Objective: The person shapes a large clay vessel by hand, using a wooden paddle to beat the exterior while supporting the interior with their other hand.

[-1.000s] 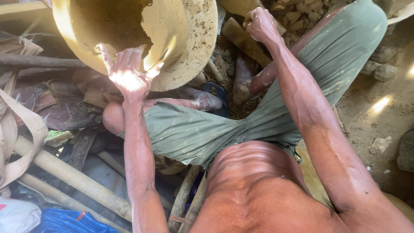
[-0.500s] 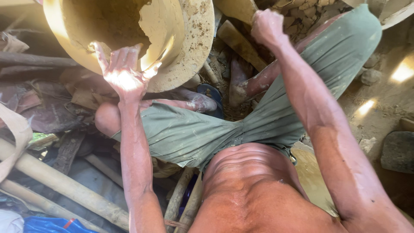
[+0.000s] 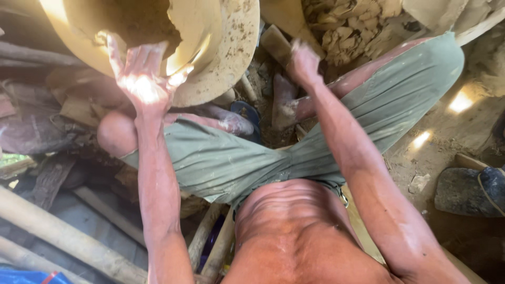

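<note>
A large unfired clay pot (image 3: 221,58) lies on its side at the top left, mouth toward me, its thick rim speckled with grit. My left hand (image 3: 142,79) presses flat against the rim's lower edge, fingers spread and coated in pale clay. My right hand (image 3: 305,60) is closed and blurred beside the pot's right side, next to a tan wooden paddle (image 3: 281,26); whether it grips the paddle is unclear. I sit cross-legged in green shorts (image 3: 252,152).
Crumbled clay lumps (image 3: 347,26) are piled at the top. Bamboo poles (image 3: 63,236) and scrap wood lie at the lower left. A dark stone (image 3: 463,189) sits on the dirt floor at right, with sunlit patches nearby.
My right hand has dropped a little lower, beside the pot's right side. My left hand stays pressed on the rim. The view has shifted slightly.
</note>
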